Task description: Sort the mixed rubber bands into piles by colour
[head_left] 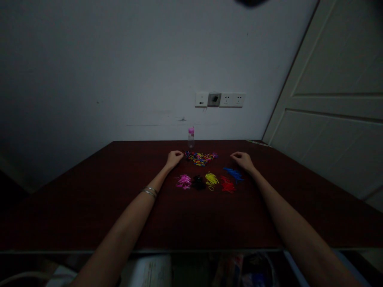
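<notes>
A mixed heap of small coloured rubber bands [201, 158] lies toward the back of the dark red-brown table [119, 211]. At its left edge rests my left hand [174, 159], fingers curled and closed; anything in them is too small to make out. My right hand [243, 161] is apart from the heap, to its right, with fingertips pressed together and their contents not discernible. Closer to me are single-colour piles: pink bands [184, 181], black bands [198, 182], yellow bands [211, 179], red bands [228, 185] and blue bands [234, 174]. The blue ones lie just below my right hand.
Behind the heap a clear bottle with a pink top [191, 137] stands near the wall. Sockets and switches [220, 99] are set in that wall. A pale panelled door [335, 99] is at the right. Several stored items show below the table's front edge.
</notes>
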`<action>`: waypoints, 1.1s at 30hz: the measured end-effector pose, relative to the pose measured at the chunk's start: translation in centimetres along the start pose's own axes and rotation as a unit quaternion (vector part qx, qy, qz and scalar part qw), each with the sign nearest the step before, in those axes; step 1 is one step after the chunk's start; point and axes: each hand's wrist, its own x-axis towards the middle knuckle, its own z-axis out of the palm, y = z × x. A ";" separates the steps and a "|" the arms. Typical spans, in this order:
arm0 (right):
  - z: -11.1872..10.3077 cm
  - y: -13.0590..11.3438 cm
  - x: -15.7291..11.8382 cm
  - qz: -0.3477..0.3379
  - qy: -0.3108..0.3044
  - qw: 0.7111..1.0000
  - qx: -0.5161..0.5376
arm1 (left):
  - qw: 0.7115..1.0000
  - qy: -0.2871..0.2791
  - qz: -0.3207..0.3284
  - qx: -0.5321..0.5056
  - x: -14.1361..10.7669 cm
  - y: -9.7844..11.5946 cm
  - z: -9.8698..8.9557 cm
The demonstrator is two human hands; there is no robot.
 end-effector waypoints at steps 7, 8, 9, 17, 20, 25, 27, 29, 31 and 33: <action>0.6 1.1 -0.3 0.036 -0.007 0.999 -0.015 | 0.974 -0.121 0.070 0.176 0.4 1.8 0.5; 0.6 1.1 -0.3 0.036 -0.012 0.999 -0.016 | 0.969 -0.134 0.073 0.196 0.4 2.0 0.6; 0.6 1.0 -0.3 0.038 -0.015 0.999 -0.019 | 0.964 -0.144 0.072 0.211 0.4 2.2 0.7; 0.5 1.1 -0.4 0.031 -0.022 0.999 -0.028 | 0.953 -0.141 0.043 0.264 -0.6 2.8 0.9; 0.6 1.1 -0.4 0.026 -0.021 0.999 -0.026 | 0.953 -0.142 0.041 0.265 -0.7 2.8 0.7; 0.6 1.1 -0.4 0.025 -0.018 0.999 -0.030 | 0.957 -0.131 0.039 0.256 -0.2 3.0 0.2; 0.6 1.1 -0.3 0.026 -0.019 0.999 -0.030 | 0.960 -0.140 0.048 0.236 0.3 3.4 -0.2; 0.7 1.1 -0.3 0.026 -0.021 0.999 -0.030 | 0.962 -0.167 0.065 0.205 0.6 4.2 -0.6; 0.8 1.3 -0.2 0.023 -0.023 0.999 -0.030 | 0.958 -0.214 0.092 0.169 0.6 5.5 -1.0; 0.9 1.5 -0.2 0.020 -0.024 0.999 -0.031 | 0.946 -0.270 0.115 0.140 0.2 6.9 -1.2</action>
